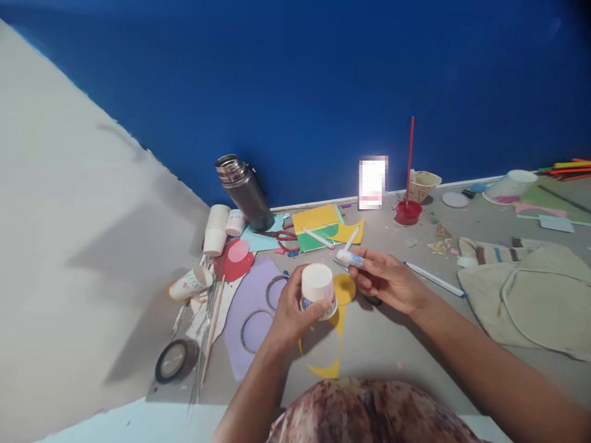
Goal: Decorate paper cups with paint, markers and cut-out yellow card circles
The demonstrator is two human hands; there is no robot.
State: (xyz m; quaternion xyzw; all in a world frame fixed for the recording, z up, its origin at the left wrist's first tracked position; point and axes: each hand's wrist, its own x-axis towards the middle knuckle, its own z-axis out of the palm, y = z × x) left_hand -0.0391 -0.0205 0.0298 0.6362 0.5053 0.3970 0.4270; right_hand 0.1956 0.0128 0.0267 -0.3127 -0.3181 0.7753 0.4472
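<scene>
My left hand (292, 311) is closed round a white paper cup (317, 280), held upside down with its base facing up. In my right hand (392, 282) is a small white glue stick (349, 258) with a blue label, pinched between thumb and fingers and pointing toward the cup. A yellow paper circle (345, 288) shows just behind the cup, with a cut yellow paper scrap (329, 370) nearer me. Below my right hand a dark, curved handle (372, 301) is partly hidden. Purple paper (240, 314) lies left of my left hand, with rings of tape (257, 331) on it.
A dark steel flask (247, 195) stands by the blue wall, near stacked paper cups (216, 231) and red-handled pliers (281, 235). Black tape (173, 362) lies at the left edge. To the right are a blue-capped pen (434, 279), a cloth bag (540, 301) and a red stick in a base (408, 212).
</scene>
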